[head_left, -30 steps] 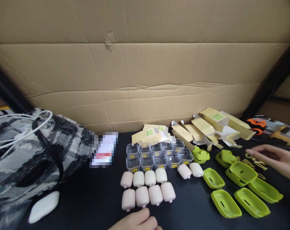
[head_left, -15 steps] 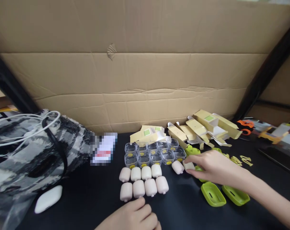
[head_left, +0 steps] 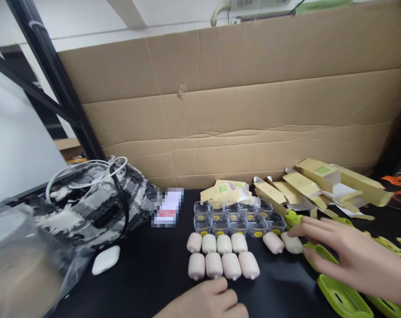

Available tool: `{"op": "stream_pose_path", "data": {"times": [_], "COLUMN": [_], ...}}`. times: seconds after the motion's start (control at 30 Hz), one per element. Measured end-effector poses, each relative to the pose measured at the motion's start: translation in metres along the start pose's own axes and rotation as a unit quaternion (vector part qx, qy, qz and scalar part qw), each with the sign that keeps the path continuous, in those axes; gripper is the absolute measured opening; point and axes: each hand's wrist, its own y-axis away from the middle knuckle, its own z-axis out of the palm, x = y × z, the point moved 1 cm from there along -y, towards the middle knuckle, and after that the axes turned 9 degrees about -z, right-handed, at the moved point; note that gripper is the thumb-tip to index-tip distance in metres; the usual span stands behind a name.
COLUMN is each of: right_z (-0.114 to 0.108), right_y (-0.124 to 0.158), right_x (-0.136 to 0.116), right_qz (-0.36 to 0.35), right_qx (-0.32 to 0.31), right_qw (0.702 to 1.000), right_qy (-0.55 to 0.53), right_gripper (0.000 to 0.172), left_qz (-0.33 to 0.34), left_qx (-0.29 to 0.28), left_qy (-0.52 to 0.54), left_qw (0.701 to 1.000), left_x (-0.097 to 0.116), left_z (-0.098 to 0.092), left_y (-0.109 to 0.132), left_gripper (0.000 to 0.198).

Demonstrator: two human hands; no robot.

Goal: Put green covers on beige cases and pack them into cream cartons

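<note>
My right hand (head_left: 346, 256) hovers with thumb and fingers apart beside a cream barrel-shaped piece (head_left: 292, 243); the fingertips are close to it, and I cannot tell whether they touch. A pale pink barrel-shaped piece (head_left: 273, 243) lies tilted just left of it. At the bottom, my left hand (head_left: 207, 302) rests on the black table with fingers curled in, nothing visible in them. Its knuckles are just below two short rows of several similar pink and cream pieces (head_left: 224, 244), each with a small nub. Behind these stand several clear plastic cups (head_left: 237, 224) with yellow smiley stickers.
Green plastic trays (head_left: 342, 298) lie under and around my right forearm. Flattened yellow boxes (head_left: 306, 187) are heaped at the back right, near orange-handled scissors (head_left: 400, 187). Leftward are a white case (head_left: 106, 259), a blurred-out card (head_left: 167, 207) and a black-and-white bag (head_left: 97, 207). Cardboard (head_left: 240, 106) walls the back.
My view has swung left and up. The right hand's fingers have spread away from the cream piece, which they were pinching before. My left hand stays curled by the rows.
</note>
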Motion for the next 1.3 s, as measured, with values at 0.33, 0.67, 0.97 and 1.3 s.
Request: {"op": "stream_pose_path", "data": {"times": [0.33,0.67,0.97,1.3], "right_z": [0.004,-0.005,0.021,0.021], "right_y": [0.060,-0.016,-0.018,-0.010], "right_x": [0.011,-0.055,-0.035,-0.058], "right_qz": [0.108,0.015,0.172,0.098], "right_qx": [-0.127,-0.060,0.126,0.121], "right_qw": [0.985,0.956,0.808,0.902], "right_qy": [0.049,-0.288,-0.550,-0.403], "right_gripper": [0.042,0.045,0.039,0.006], "left_qz": [-0.272,-0.426,-0.452,-0.467], "left_qx": [-0.151,-0.019,-0.014,-0.009], "left_qy": [0.431,0.834,0.854,0.842], "left_qw": [0.847,0.349,0.258,0.271], "left_x": [0.012,0.025,0.019,0.027], "left_z": [-0.007,0.009,0.007,0.013], "left_y": [-0.016,-0.036,-0.026,-0.023], "left_gripper": [0.017,0.050,0.052,0.051]}}
